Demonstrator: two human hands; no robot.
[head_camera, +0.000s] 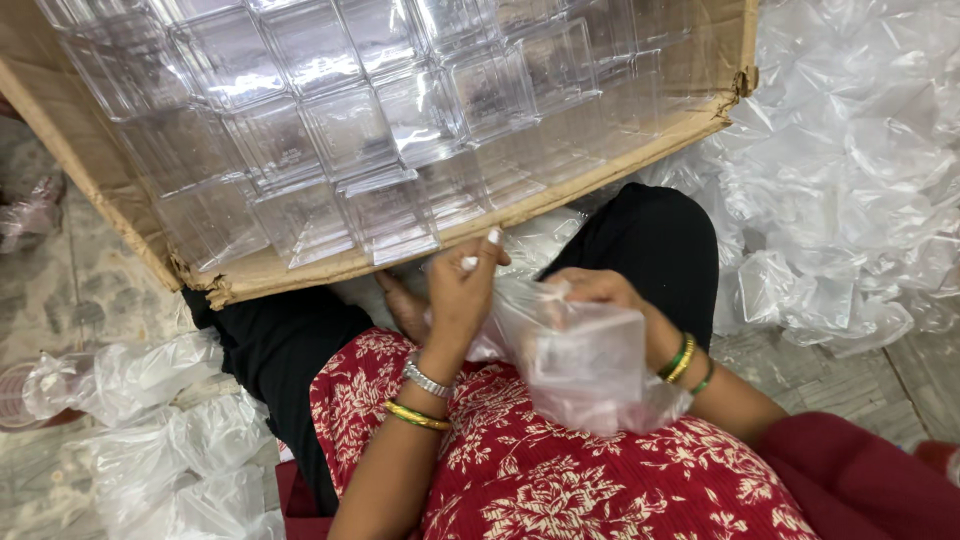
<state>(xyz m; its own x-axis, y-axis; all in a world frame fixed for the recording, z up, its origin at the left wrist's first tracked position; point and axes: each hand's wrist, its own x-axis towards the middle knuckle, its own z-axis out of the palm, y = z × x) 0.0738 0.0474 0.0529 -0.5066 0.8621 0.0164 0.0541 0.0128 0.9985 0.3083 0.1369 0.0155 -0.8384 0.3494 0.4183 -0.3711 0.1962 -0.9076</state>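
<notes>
Inside cardboard box (300, 268), clear containers (350, 130).

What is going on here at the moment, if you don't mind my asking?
A seated person holds a clear plastic box wrapped in a thin plastic bag over the lap. The right hand grips the box's top, and the left hand pinches the bag's open edge. A tilted cardboard carton in front is packed with more clear boxes. Heaps of loose bags lie on the floor at both sides.
</notes>
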